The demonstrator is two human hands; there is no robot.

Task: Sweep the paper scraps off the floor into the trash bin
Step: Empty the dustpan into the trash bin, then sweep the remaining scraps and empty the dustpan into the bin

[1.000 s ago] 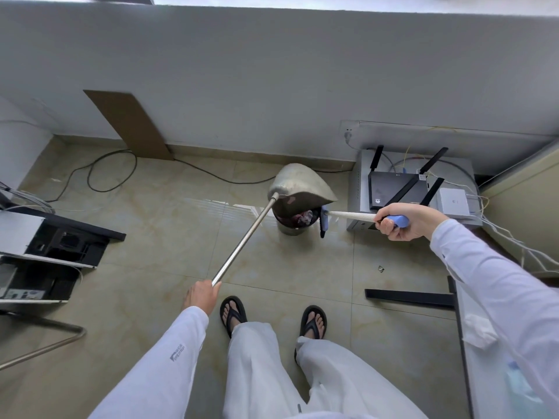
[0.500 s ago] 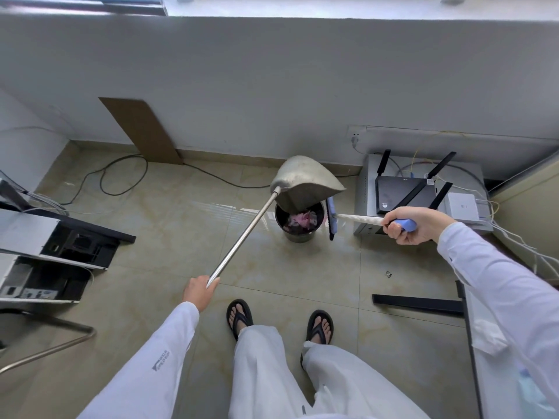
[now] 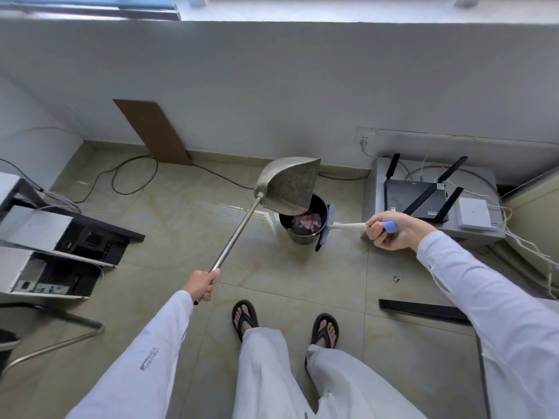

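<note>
- Beyond the left hand [image 3: 199, 287], curled round its steel pole [image 3: 236, 234], a dull metal dustpan [image 3: 287, 189] tips over the round black trash bin [image 3: 300, 239].
- Right hand [image 3: 390, 232] clenches the ribbed brush [image 3: 348, 227]; crumpled pink paper scraps [image 3: 307, 221] lie inside the bin.

Grey metal dustpan [image 3: 289, 184], black trash bin [image 3: 298, 234], pink paper scraps [image 3: 308, 222], beige floor [image 3: 187, 213]

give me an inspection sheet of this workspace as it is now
surface: beige tiled floor, one small bit of debris lying on it
job's things: metal dustpan tilted over the black trash bin; pink scraps inside; brush beside the bin
clutter: cardboard against wall, black strip on floor
hands: left hand holds the dustpan; right hand holds the brush
cables: black loop on floor, wires by the router
surroundings: open computer cases at left
</note>
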